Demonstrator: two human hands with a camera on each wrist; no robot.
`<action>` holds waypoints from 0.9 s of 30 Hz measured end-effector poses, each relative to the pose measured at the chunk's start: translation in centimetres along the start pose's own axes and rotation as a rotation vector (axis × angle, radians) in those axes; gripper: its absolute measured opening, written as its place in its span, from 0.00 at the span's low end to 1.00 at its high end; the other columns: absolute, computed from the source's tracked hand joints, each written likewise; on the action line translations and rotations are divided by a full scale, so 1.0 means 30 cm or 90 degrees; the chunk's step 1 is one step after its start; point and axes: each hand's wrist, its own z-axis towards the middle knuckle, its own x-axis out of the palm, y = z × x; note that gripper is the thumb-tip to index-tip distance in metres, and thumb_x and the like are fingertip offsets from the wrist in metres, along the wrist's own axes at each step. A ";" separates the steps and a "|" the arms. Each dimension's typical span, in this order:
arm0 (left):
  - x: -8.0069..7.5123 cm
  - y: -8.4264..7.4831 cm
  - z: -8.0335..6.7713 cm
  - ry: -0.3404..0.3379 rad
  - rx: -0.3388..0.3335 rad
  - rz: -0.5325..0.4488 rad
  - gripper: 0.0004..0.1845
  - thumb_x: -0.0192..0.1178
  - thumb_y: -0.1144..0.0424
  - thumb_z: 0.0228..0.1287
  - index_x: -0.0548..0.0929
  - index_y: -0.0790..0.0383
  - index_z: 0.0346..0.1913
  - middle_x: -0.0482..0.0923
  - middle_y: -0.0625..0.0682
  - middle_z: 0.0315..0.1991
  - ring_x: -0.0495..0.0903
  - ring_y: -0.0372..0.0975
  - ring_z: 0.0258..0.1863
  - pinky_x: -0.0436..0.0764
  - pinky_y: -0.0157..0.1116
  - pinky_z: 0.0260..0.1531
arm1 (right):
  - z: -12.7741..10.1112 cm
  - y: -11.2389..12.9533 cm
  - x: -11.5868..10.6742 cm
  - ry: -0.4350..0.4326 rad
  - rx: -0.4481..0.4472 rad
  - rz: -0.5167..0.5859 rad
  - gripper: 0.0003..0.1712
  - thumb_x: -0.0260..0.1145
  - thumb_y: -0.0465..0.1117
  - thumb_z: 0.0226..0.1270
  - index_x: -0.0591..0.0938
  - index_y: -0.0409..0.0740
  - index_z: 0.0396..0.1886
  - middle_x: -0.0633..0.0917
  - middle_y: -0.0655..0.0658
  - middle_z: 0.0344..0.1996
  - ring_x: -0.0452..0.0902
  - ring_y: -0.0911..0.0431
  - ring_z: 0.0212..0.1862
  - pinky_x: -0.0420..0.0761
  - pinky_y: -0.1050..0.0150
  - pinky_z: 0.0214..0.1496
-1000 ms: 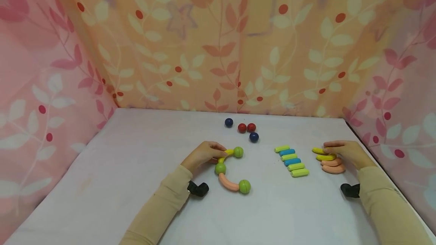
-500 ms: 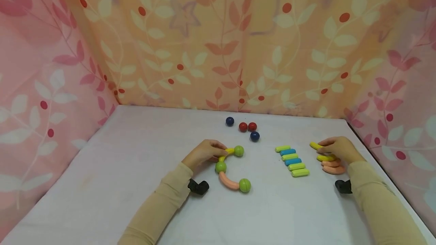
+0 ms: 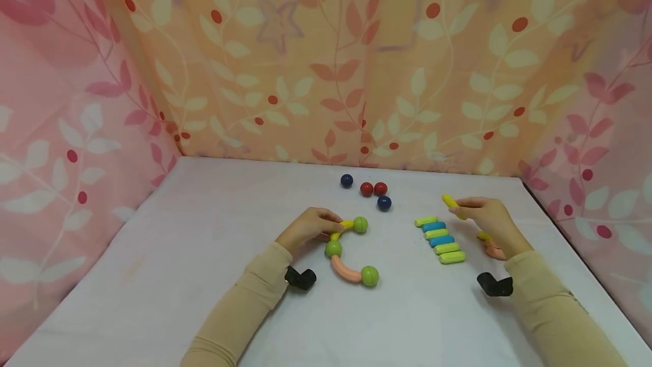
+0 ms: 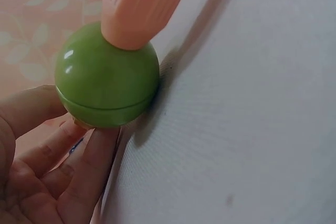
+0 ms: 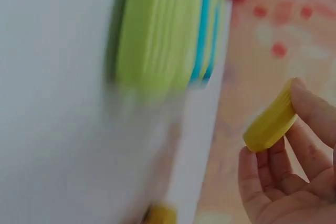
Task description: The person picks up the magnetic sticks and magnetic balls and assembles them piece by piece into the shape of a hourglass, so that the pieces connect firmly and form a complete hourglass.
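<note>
My left hand (image 3: 309,228) pinches a yellow curved stick (image 3: 347,223) of a C-shaped chain on the white table. That stick joins a far green ball (image 3: 360,225) to a middle green ball (image 3: 333,248). A pink curved stick (image 3: 345,270) links the middle ball to a near green ball (image 3: 370,276). In the left wrist view the middle green ball (image 4: 105,77) hides most of the pinched stick. On the right, my right hand (image 3: 490,218) holds a second yellow curved stick (image 5: 270,121) between thumb and fingers, lifted above the table.
A slanted row of green and blue straight sticks (image 3: 440,240) lies left of my right forearm. Partly hidden below that hand are another yellow curved stick (image 3: 483,236) and pink curved sticks (image 3: 494,251). Two red balls (image 3: 367,189) and two dark blue balls (image 3: 384,203) sit farther back.
My right hand has picked the far yellow curved stick from the group at right and carried it up and leftward. The left hand keeps its hold on the chain.
</note>
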 end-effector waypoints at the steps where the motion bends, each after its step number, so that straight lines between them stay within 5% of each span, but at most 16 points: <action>1: -0.002 -0.001 -0.001 -0.002 0.001 0.000 0.13 0.69 0.63 0.62 0.86 0.64 0.48 0.84 0.54 0.45 0.79 0.37 0.36 0.83 0.30 0.36 | -0.008 0.018 0.025 0.004 -0.036 -0.008 0.50 0.63 0.70 0.62 0.66 0.45 0.75 0.67 0.33 0.72 0.61 0.35 0.69 0.70 0.34 0.61; 4: -0.005 0.008 -0.006 -0.006 -0.001 0.001 0.13 0.69 0.63 0.61 0.86 0.64 0.48 0.84 0.54 0.44 0.80 0.37 0.35 0.84 0.30 0.36 | -0.021 0.058 0.111 0.024 -0.086 0.017 0.45 0.65 0.65 0.64 0.71 0.39 0.70 0.79 0.38 0.63 0.76 0.45 0.63 0.64 0.32 0.69; 7: -0.004 0.018 -0.009 -0.009 -0.004 -0.004 0.13 0.69 0.63 0.61 0.87 0.64 0.47 0.85 0.53 0.42 0.80 0.36 0.33 0.84 0.30 0.36 | -0.018 0.090 0.196 0.046 -0.120 0.046 0.37 0.67 0.57 0.67 0.76 0.34 0.64 0.86 0.42 0.53 0.85 0.57 0.47 0.76 0.47 0.66; 12: -0.004 0.004 -0.011 -0.005 0.006 -0.012 0.13 0.69 0.63 0.61 0.86 0.65 0.47 0.84 0.53 0.40 0.80 0.36 0.32 0.83 0.29 0.33 | -0.004 0.127 0.309 0.099 -0.124 0.092 0.28 0.65 0.47 0.71 0.79 0.29 0.60 0.88 0.41 0.47 0.83 0.61 0.42 0.86 0.62 0.49; 18: -0.007 -0.003 -0.013 -0.004 -0.001 -0.006 0.13 0.69 0.64 0.60 0.86 0.65 0.47 0.84 0.52 0.39 0.79 0.36 0.31 0.83 0.29 0.32 | 0.004 0.143 0.391 0.151 -0.110 0.107 0.24 0.61 0.40 0.74 0.77 0.26 0.60 0.87 0.39 0.45 0.82 0.61 0.39 0.87 0.60 0.48; 27: -0.014 -0.008 -0.009 -0.016 -0.014 0.008 0.13 0.69 0.62 0.61 0.86 0.62 0.48 0.85 0.53 0.43 0.81 0.37 0.31 0.83 0.30 0.33 | 0.033 0.161 0.419 0.169 -0.071 0.082 0.23 0.59 0.42 0.76 0.78 0.29 0.61 0.88 0.41 0.44 0.81 0.61 0.38 0.87 0.63 0.46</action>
